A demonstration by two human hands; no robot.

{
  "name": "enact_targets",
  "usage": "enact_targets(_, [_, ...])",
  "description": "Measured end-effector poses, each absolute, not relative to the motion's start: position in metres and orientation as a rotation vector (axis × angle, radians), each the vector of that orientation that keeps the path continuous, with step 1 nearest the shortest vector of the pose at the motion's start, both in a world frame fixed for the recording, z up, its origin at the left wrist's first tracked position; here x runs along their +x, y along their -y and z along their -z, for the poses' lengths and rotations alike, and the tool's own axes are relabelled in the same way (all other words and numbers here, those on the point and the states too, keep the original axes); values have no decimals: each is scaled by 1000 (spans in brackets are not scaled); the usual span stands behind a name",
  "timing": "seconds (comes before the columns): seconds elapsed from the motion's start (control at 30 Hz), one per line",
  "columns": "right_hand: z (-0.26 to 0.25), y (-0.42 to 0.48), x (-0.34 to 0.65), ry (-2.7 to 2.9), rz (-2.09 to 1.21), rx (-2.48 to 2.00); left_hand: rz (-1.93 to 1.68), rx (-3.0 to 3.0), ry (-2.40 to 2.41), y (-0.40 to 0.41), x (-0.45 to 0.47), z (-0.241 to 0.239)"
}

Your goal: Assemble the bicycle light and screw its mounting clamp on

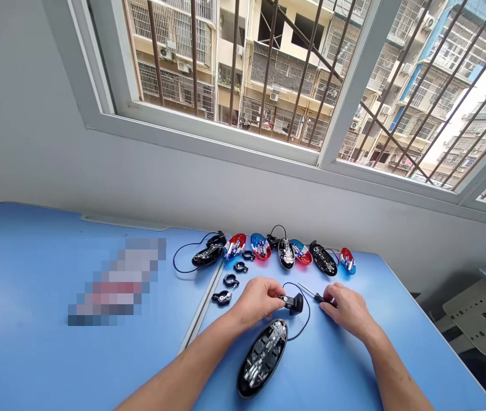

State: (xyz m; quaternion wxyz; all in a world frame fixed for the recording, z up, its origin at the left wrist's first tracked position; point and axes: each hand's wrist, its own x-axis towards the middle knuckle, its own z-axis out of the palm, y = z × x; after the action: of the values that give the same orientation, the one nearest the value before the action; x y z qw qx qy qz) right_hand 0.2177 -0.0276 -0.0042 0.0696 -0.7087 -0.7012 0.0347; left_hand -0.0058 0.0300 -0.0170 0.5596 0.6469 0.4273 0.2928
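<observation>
Left hand pinches a black clip by its near end, above the blue table; right hand grips a screwdriver by the handle, blade aimed left. Can't tell if the handle rests on the table. Open black shell lies unheld below the left hand, insides up.

Main risk: cable loops round the clip to the shell and passes close to the blade, so a sweep of the tool could snag it. Lifting the clip too far might tug the shell or strain the wire. Pinch looks fingertip-only; a hard push on the clip could twist it loose. Nearest black ring sits beside the left wrist, easily knocked.
</observation>
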Motion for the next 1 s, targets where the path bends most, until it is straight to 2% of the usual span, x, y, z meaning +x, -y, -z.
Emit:
enact_targets(0.57, [5, 28, 218, 2022, -193, -2024, -696, 1549, -1026, -27, -7, 14])
enact_targets(0.83, [9, 23, 226, 1770, -265, -1765, -729, 1555, -1001, -29, -6, 18])
enact_targets(1.0, [-9, 23, 223, 1492, -335, -1536, -727, 1566, -1002, -28, -6, 17])
